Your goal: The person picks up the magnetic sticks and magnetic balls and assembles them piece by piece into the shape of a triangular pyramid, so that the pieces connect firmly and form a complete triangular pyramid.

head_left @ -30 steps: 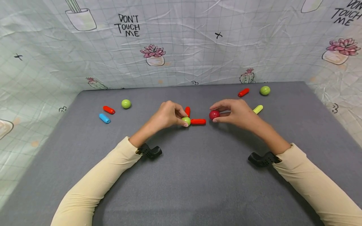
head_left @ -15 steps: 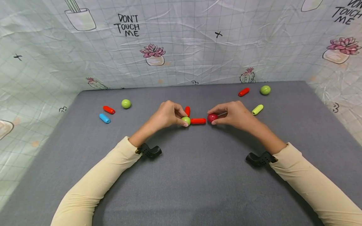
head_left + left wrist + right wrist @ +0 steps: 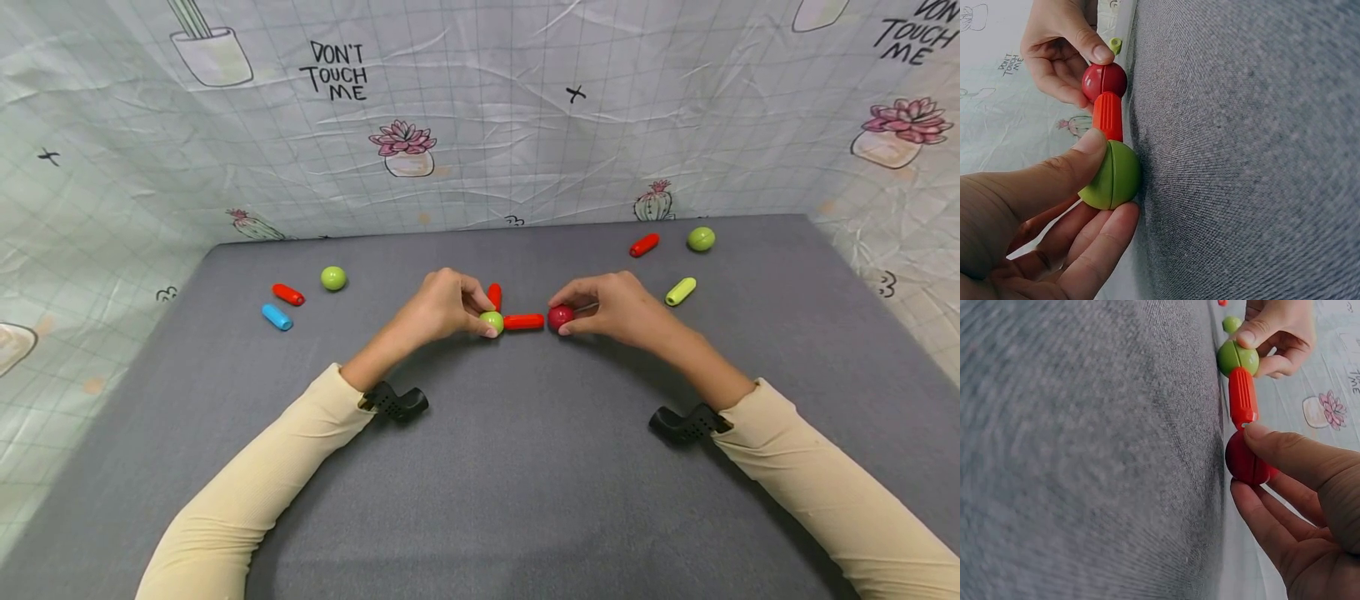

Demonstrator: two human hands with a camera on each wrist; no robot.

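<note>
My left hand (image 3: 447, 307) pinches a light green ball (image 3: 1121, 178) between thumb and fingers, low over the table. A ridged red rod (image 3: 523, 322) extends rightward from that ball. Behind the ball, a second red rod (image 3: 495, 296) points away, its near end partly hidden by my fingers. With thumb and fingertips, my right hand (image 3: 621, 310) holds a dark red ball (image 3: 1246, 459) at the first rod's right end. A thin gap shows there in the head view; the right wrist view does not settle whether they touch.
On the left lie a red rod (image 3: 288, 294), a blue rod (image 3: 277, 317) and a green ball (image 3: 333, 278). Back right are another red rod (image 3: 644, 245), a green ball (image 3: 701, 239) and a yellow-green rod (image 3: 681, 292). A patterned cloth (image 3: 495, 125) hangs behind the grey table (image 3: 480, 467).
My right hand has brought the dark red ball left and slightly nearer to me, close to the rod's end. My left hand has stayed in place with the green ball.
</note>
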